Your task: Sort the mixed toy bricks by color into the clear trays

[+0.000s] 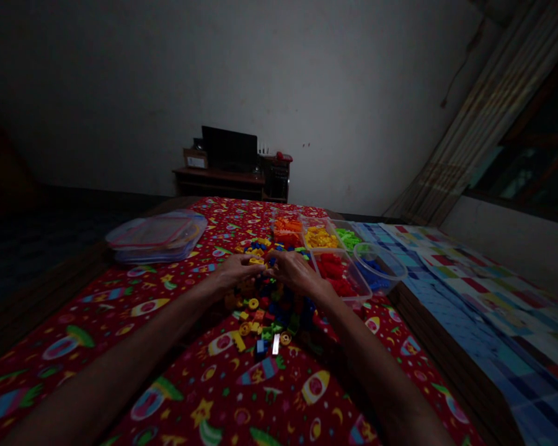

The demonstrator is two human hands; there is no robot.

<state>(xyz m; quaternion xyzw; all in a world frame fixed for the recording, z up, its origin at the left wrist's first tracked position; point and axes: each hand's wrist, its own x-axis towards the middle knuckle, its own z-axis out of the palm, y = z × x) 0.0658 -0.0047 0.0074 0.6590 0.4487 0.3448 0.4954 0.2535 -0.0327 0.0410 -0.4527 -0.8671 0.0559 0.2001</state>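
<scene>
My left hand (pixel 235 271) is closed in a pinch on a yellow toy brick (pixel 256 261), above a loose heap of mixed bricks. My right hand (pixel 294 271) meets it from the other side, fingertips bent together close to that brick; whatever they grip is too small and dark to make out. Below and between the hands spreads the pile of yellow, blue, green and red pieces, with a yellow ring-shaped piece (pixel 253 303), a blue brick (pixel 261 348) and a pale, shiny piece (pixel 276 344) toward me. Part of the heap is hidden by my hands.
Right of the heap stand clear tubs of orange bricks (pixel 288 229), yellow bricks (pixel 320 237), green bricks (pixel 348 238) and red bricks (pixel 332 267), plus a round tub (pixel 397 272) with blue ones. Stacked clear lids (pixel 155 234) lie left on the red patterned cloth (pixel 177 334).
</scene>
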